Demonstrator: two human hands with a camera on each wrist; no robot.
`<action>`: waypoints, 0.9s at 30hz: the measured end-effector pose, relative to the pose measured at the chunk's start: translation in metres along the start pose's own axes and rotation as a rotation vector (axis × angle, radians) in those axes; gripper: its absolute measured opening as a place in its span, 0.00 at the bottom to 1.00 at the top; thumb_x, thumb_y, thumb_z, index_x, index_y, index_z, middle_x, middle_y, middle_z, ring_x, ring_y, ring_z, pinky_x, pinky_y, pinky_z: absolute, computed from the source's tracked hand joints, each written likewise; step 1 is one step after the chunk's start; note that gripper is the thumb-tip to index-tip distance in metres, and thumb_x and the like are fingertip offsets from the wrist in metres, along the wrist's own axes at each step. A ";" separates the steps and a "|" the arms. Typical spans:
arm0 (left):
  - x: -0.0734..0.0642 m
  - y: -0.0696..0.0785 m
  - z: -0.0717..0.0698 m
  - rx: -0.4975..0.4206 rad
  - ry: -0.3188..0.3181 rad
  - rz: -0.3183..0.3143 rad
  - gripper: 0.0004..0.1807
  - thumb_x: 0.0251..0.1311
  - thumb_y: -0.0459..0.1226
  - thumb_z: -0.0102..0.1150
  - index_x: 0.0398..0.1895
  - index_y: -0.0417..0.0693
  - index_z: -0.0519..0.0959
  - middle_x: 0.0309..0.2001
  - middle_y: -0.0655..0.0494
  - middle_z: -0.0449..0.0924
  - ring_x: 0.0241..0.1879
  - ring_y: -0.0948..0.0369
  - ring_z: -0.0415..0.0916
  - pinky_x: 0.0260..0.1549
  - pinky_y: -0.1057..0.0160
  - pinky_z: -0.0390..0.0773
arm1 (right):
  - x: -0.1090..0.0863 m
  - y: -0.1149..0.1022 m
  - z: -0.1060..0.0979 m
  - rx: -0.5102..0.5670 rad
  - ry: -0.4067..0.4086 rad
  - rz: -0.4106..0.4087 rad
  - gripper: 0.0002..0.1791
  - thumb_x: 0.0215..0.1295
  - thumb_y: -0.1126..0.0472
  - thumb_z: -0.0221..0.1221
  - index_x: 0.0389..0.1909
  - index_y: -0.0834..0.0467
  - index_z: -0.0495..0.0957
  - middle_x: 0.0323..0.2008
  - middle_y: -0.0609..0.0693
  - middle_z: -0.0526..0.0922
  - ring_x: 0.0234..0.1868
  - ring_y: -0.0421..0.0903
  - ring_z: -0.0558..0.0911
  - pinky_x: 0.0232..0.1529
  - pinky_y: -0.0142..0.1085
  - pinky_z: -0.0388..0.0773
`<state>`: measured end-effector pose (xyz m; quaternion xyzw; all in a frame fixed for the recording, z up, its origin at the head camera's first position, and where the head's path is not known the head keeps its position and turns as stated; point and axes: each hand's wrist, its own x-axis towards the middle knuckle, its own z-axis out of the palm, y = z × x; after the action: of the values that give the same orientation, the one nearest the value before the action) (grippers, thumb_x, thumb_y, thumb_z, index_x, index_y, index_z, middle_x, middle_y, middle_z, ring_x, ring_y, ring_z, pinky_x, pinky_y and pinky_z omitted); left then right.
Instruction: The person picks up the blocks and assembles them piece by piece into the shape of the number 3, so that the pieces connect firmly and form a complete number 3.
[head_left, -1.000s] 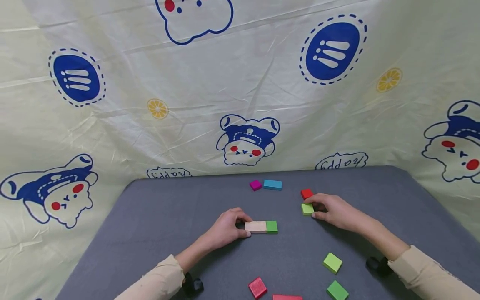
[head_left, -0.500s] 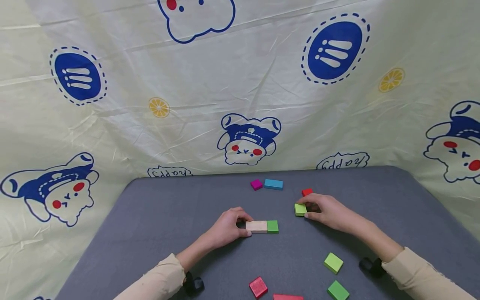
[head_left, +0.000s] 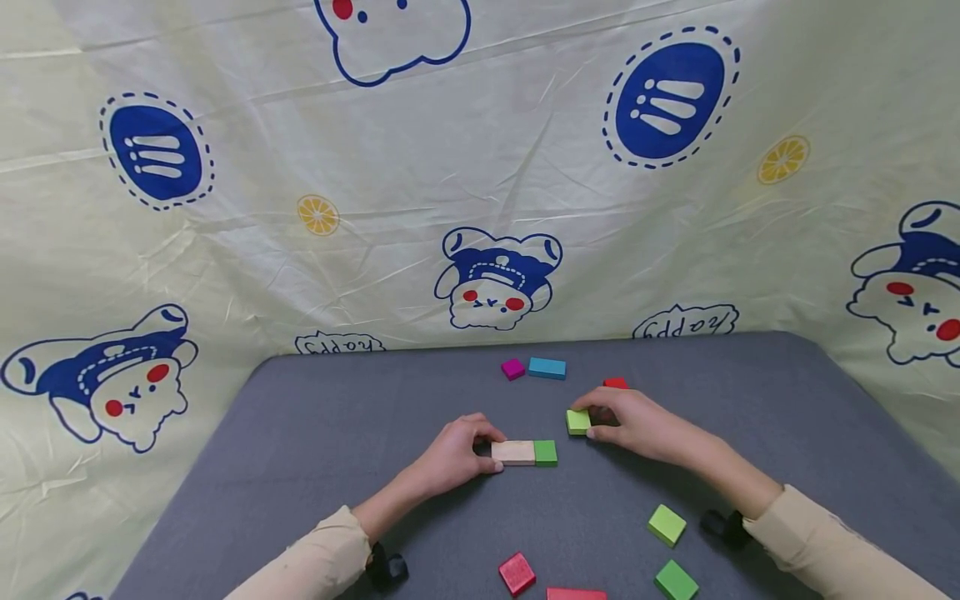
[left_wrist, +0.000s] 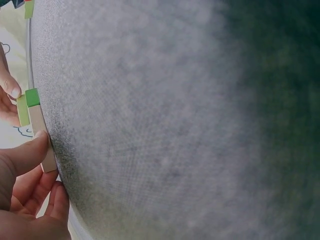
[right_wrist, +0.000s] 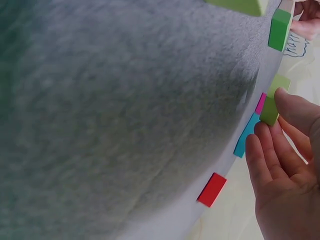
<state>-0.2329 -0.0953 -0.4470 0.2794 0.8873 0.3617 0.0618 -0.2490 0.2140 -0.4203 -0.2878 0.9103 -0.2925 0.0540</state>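
My left hand (head_left: 460, 450) pinches the left end of a plain wooden block (head_left: 513, 453), thumb on the near side and fingers on the far side. Against that block's right end sits a green block (head_left: 545, 453), flush with it in a row. My right hand (head_left: 634, 422) holds a light green block (head_left: 578, 422) between thumb and fingers, a short way behind and right of the green block. In the right wrist view the thumb lies on one face of the light green block (right_wrist: 273, 100), with fingertips at its lower end.
A magenta block (head_left: 513, 369) and a blue block (head_left: 547, 368) lie at the back of the grey table (head_left: 337, 433). Behind my right hand a red block (head_left: 616, 383) is partly covered. Nearer me are another light green block (head_left: 667, 525), a darker green one (head_left: 677, 580) and two reddish blocks (head_left: 517, 575).
My right hand has slid leftward with the light green block, away from in front of the red block and closer to the wooden row. My left hand and its block stay put.
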 end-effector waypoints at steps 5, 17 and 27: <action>0.000 -0.001 0.000 0.011 -0.002 0.008 0.13 0.55 0.33 0.71 0.45 0.47 0.85 0.40 0.61 0.76 0.42 0.61 0.71 0.45 0.62 0.71 | 0.006 -0.004 0.003 -0.010 -0.023 -0.018 0.20 0.62 0.65 0.66 0.55 0.57 0.79 0.49 0.47 0.81 0.47 0.47 0.80 0.50 0.47 0.77; 0.001 -0.002 0.000 0.021 -0.006 -0.003 0.13 0.55 0.34 0.71 0.45 0.48 0.85 0.39 0.62 0.76 0.41 0.61 0.71 0.45 0.63 0.71 | 0.017 -0.010 0.010 -0.030 -0.066 -0.005 0.20 0.63 0.63 0.66 0.56 0.55 0.79 0.50 0.46 0.80 0.48 0.45 0.78 0.51 0.45 0.76; 0.001 0.001 -0.001 0.022 -0.011 -0.014 0.13 0.56 0.34 0.71 0.45 0.48 0.85 0.39 0.62 0.76 0.42 0.61 0.71 0.46 0.62 0.70 | 0.025 -0.012 0.015 -0.058 -0.091 -0.017 0.19 0.62 0.62 0.66 0.55 0.55 0.80 0.48 0.45 0.80 0.45 0.44 0.76 0.49 0.44 0.76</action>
<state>-0.2335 -0.0947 -0.4455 0.2758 0.8928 0.3500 0.0661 -0.2597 0.1850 -0.4247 -0.3098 0.9126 -0.2531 0.0844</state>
